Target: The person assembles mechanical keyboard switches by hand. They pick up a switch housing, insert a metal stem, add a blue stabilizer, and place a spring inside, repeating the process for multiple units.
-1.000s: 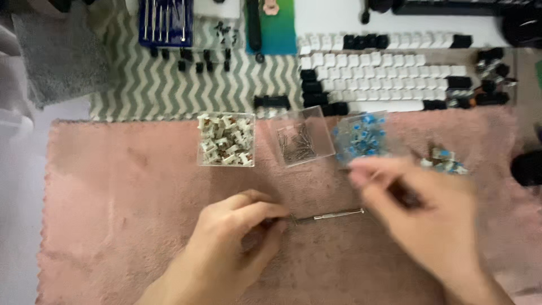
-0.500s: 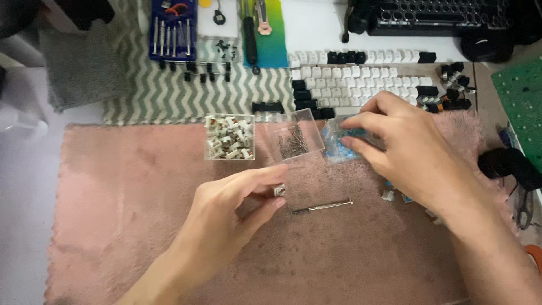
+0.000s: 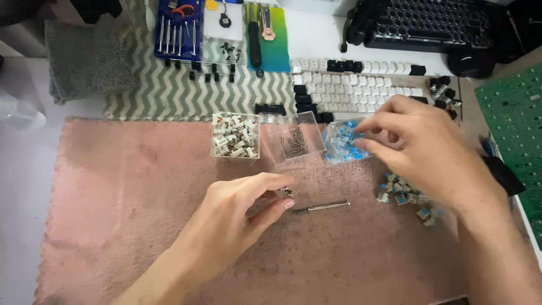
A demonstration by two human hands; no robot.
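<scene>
Fingers of the left hand (image 3: 237,217) pinch a small keyboard switch (image 3: 286,192) between thumb and fingertips, holding it just above the pink mat (image 3: 113,214), near the mat's middle. Beside it, to the right, a thin metal tool (image 3: 322,207) lies flat on the mat, untouched. Further right sits a loose heap of blue switches (image 3: 403,195), partly under the right wrist. Beyond, the right hand (image 3: 423,149) reaches into the clear box of blue parts (image 3: 341,141), its fingers curled narrowly over the contents; whether they hold one already cannot be told. Next to that box stand a clear box of small metal springs (image 3: 294,142) and a box of pale switch pieces (image 3: 234,135).

The step in hand looks like assembling a switch: one part held ready, another being fetched. The next move probably calls for bringing the picked blue piece over to the held switch and lining the two up squarely.
</scene>
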